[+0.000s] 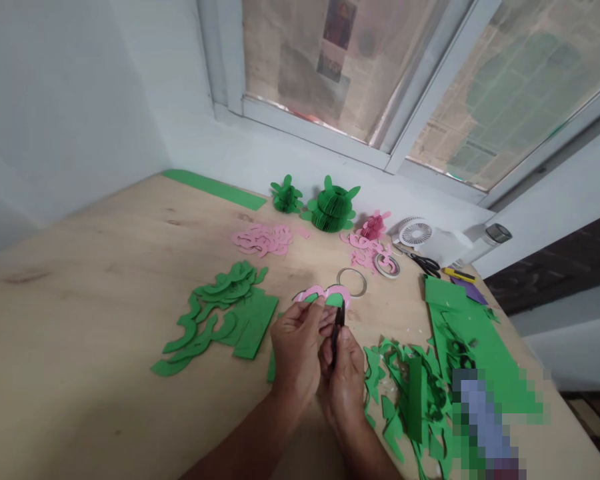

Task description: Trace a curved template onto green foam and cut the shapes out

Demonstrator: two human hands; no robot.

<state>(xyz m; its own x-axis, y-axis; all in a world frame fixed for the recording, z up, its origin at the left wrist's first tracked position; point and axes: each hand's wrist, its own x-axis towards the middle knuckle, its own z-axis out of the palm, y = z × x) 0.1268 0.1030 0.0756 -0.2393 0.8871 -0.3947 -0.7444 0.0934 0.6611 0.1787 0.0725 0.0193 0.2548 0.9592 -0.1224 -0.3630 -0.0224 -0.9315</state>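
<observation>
My left hand (296,343) pinches a curved pink paper cutout (339,291) with green paper (334,301) showing inside its curve. Close beside it, my right hand (347,380) is wrapped around dark scissors (338,325), their blades pointing up at the cutout's right end. My fingers hide the handles and the lower part of the paper. Just beyond the cutout lies a thin ring (353,283). Left of my hands are stacked green curved cutouts (195,333) and a green sheet (256,327); green paper scraps (413,393) are heaped to the right.
Along the wall stand green honeycomb paper figures (330,208), a pink one (373,227) and a white fan (416,232). Pink cutouts (264,239), a tape roll (387,265), black-handled scissors (425,264) and a yellow cutter (459,274) lie nearer. A pixelated patch covers the lower right.
</observation>
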